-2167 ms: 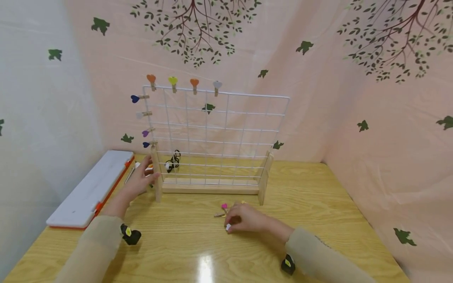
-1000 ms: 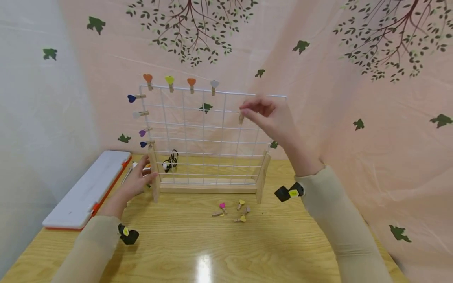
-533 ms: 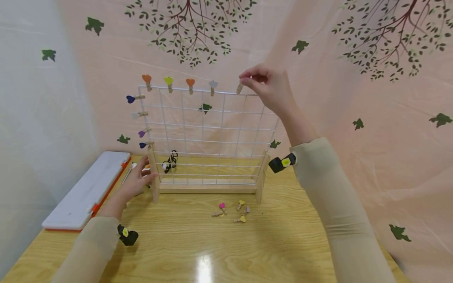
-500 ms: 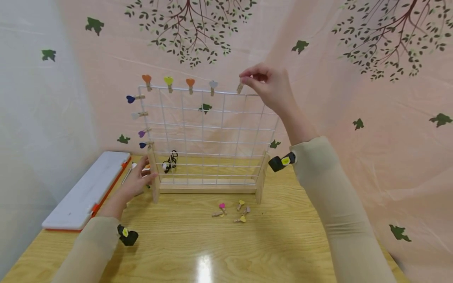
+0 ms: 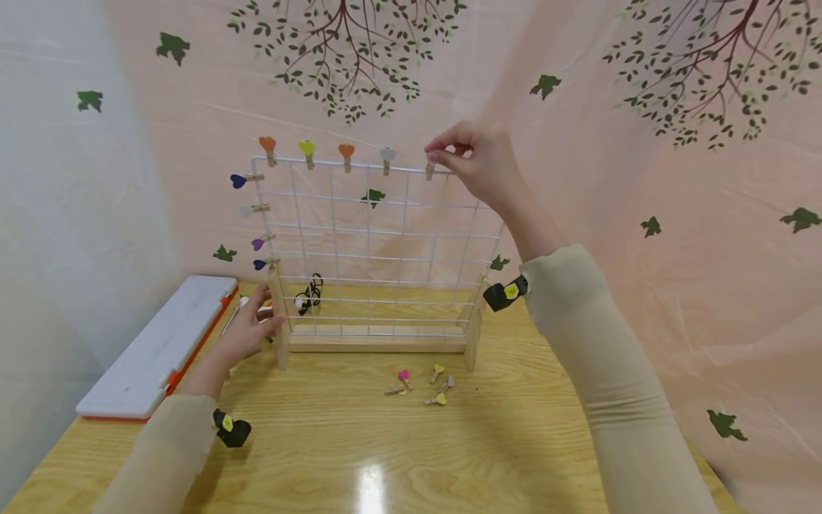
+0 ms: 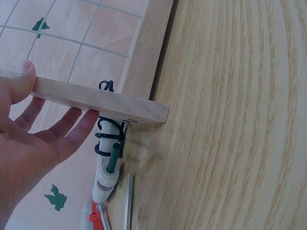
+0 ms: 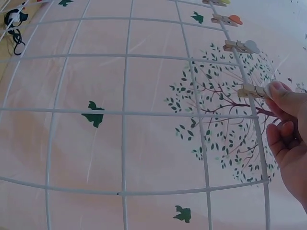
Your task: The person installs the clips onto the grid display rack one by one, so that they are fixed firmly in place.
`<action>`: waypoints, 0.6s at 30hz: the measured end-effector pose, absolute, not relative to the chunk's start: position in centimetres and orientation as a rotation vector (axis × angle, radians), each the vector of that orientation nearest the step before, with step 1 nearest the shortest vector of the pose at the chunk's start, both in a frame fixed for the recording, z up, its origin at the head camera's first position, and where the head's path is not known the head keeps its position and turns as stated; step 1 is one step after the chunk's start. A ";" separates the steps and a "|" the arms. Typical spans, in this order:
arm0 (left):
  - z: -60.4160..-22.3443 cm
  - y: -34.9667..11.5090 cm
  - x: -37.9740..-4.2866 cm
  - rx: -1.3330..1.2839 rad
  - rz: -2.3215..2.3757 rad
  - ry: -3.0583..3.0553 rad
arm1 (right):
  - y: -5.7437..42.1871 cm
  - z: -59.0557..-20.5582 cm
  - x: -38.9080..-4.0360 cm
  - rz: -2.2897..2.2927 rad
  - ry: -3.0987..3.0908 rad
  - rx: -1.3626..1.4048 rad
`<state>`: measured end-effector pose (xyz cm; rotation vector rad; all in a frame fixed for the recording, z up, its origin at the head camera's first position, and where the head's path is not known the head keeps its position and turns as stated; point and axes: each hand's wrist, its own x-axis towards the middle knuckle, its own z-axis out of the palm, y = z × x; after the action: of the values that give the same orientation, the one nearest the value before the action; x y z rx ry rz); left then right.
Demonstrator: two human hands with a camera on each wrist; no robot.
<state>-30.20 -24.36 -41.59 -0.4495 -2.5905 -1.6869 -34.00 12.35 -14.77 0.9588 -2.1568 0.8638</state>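
A white wire grid (image 5: 388,214) stands in a wooden frame. My right hand (image 5: 478,158) pinches a small wooden clothespin (image 5: 430,171) by its top end, the clip's lower end straddling the top wire. In the right wrist view that clothespin (image 7: 250,91) overlaps the wire, and thumb and fingertips cover most of its head. To its left on the same wire are several heart-topped clothespins (image 5: 347,153); more run down the left side wire, such as a dark blue one (image 5: 239,180). My left hand (image 5: 242,332) grips the frame's left upright (image 6: 96,98), thumb on one side, fingers on the other.
Several loose clothespins (image 5: 439,400) lie on the table before the frame. A white case (image 5: 157,346) with orange latches sits at left. Behind the left upright are a white glue gun (image 6: 106,167), a metal rod (image 6: 128,201) and a black cord (image 5: 312,291).
My right hand has risen from the loose clothespins to the top wire, carrying one clothespin, and has just lowered it slightly over the wire. My left hand has stayed on the upright.
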 end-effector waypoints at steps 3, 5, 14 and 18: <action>-41.6 -24.3 -30.2 -0.446 -1.687 -2.595 | 12.4 -15.0 -34.3 0.879 -2.159 0.962; -41.6 -24.3 -30.2 -0.443 -1.684 -2.600 | 12.4 -15.1 -34.3 0.893 -2.159 0.966; -41.8 -24.4 -30.3 -0.450 -1.673 -2.605 | 11.9 -13.9 -30.4 0.940 -2.178 0.936; -41.9 -24.4 -30.4 -0.451 -1.676 -2.599 | 12.1 -14.0 -29.2 0.979 -2.120 0.973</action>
<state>-30.41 -24.43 -41.92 -0.4506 -2.5992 -1.6765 -29.22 12.15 -13.96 0.9733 -2.1202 0.9787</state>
